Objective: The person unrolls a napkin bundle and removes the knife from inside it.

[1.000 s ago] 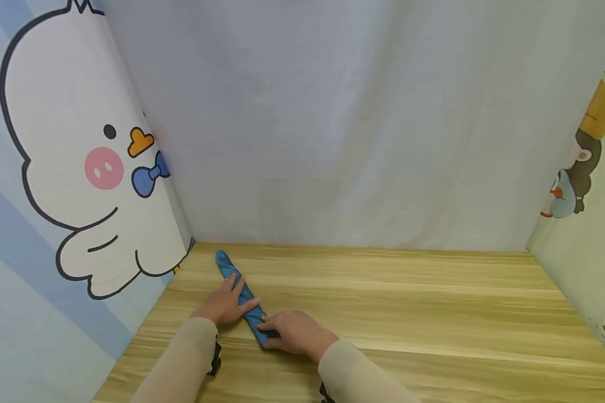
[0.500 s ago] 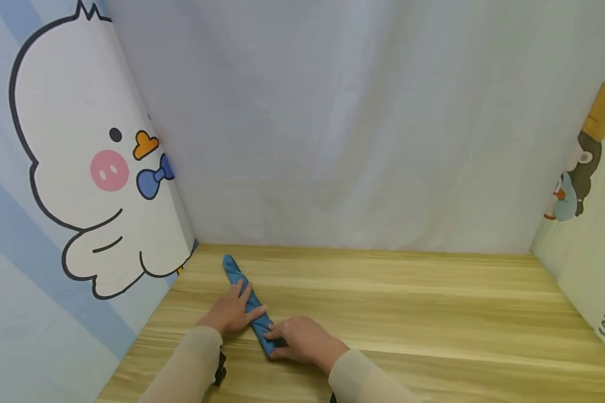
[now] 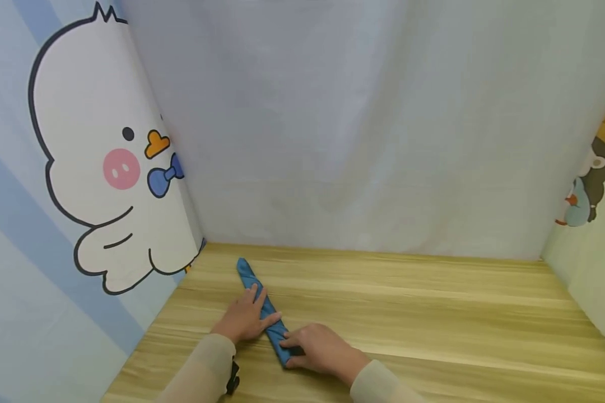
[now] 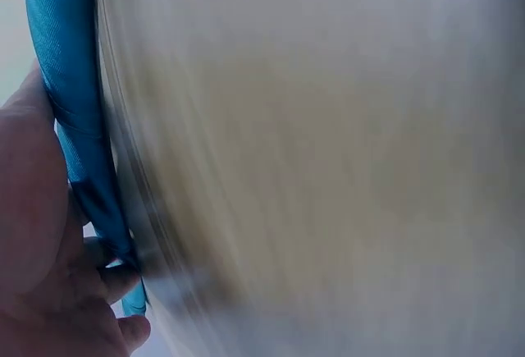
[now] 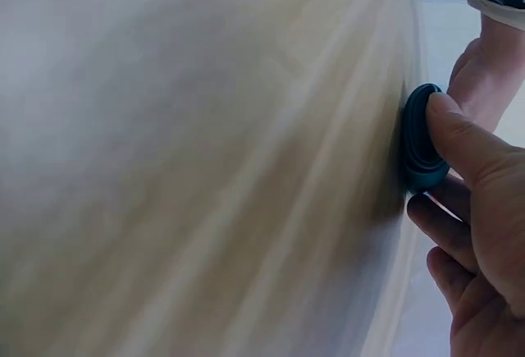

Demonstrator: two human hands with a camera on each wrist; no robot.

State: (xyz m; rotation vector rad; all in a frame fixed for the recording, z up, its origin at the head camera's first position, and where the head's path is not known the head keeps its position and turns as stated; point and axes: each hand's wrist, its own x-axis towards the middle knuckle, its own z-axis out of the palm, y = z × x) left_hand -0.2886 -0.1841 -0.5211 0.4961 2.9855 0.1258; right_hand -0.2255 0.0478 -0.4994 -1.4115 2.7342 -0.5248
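A blue cloth (image 3: 272, 319), rolled into a long narrow strip, lies slantwise on the wooden table. Its far tip points toward the back left corner. My left hand (image 3: 246, 314) rests across the middle of the roll, fingers spread over it and thumb laid along the near part. At the near end, my right hand (image 3: 321, 348) pinches the roll between thumb and fingers. The right wrist view shows the coiled end of the rolled cloth (image 5: 420, 139), layers visible, with the right thumb on it. In the left wrist view, the cloth (image 4: 74, 86) runs beside the left palm.
The wood-grain table (image 3: 408, 302) ends at a pale grey curtain (image 3: 363, 129) behind. A cloth wall with a white cartoon bird (image 3: 91, 168) borders the left side, and a light green printed wall (image 3: 590, 257) the right. A dark strap (image 3: 233, 378) circles the left wrist.
The head view has turned a little, so everything sits further right. The cloth and both hands have slid slightly toward the near side, keeping nearly the same hold.
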